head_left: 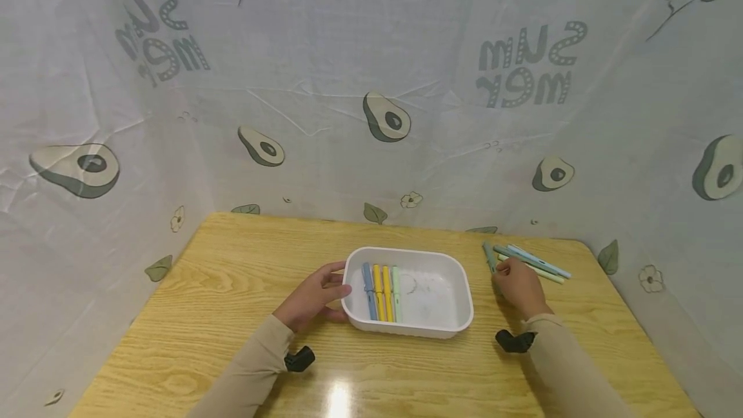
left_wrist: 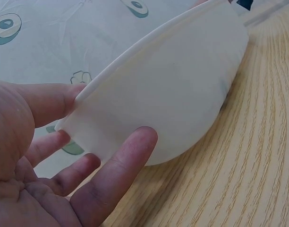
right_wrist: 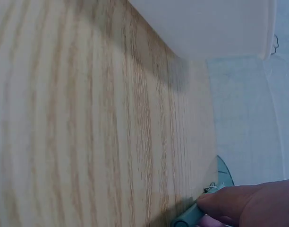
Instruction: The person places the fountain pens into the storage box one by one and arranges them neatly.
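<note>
A white plastic tray [head_left: 435,298] sits mid-table. Several capped pens stand side by side in its left half: a blue pen [head_left: 369,292], two yellow pens [head_left: 383,292] and a light green pen [head_left: 397,293]. My left hand [head_left: 313,295] holds the tray's left end, thumb over the rim and fingers against the outer wall [left_wrist: 149,94]. To the tray's right, my right hand [head_left: 521,286] pinches a dark green pen [head_left: 489,253] between thumb and fingers. In the right wrist view only one end of this pen [right_wrist: 189,216] shows below the thumb.
Beyond the right hand lies a loose bunch of pens [head_left: 545,266] in green, blue and pale tones. The wooden table [head_left: 232,289] meets a hanging white sheet [head_left: 325,166] printed with avocados at its back and sides. A black wrist camera [head_left: 515,341] sits below the right hand.
</note>
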Demonstrator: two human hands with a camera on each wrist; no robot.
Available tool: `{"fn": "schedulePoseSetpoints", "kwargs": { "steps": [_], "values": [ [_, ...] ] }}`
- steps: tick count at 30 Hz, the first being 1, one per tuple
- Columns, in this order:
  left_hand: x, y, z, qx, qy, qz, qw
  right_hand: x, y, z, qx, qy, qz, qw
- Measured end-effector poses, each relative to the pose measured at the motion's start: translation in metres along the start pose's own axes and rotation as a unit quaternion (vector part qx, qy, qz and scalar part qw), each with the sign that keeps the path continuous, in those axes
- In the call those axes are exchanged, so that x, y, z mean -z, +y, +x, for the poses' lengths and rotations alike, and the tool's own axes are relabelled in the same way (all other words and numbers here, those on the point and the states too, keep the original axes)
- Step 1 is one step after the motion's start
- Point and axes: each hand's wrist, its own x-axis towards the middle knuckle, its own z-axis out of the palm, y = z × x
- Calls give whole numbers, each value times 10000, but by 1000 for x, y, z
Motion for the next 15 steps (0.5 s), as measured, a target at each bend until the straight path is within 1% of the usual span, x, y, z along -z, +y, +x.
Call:
{"fn": "schedulePoseSetpoints", "kwargs": {
  "steps": [3,10,15],
  "values": [
    [0,0,-1,2,16,4,10000,2,-3,-8,14,-99,77,9999],
    [-1,1,-1,0,-42,-23,10000,8,-3,-31,-28,-508,215,9985],
    [-2,1,-1,-1,5,-28,10000,13,-5,-37,-70,-784,164,9968]
  ]
}}
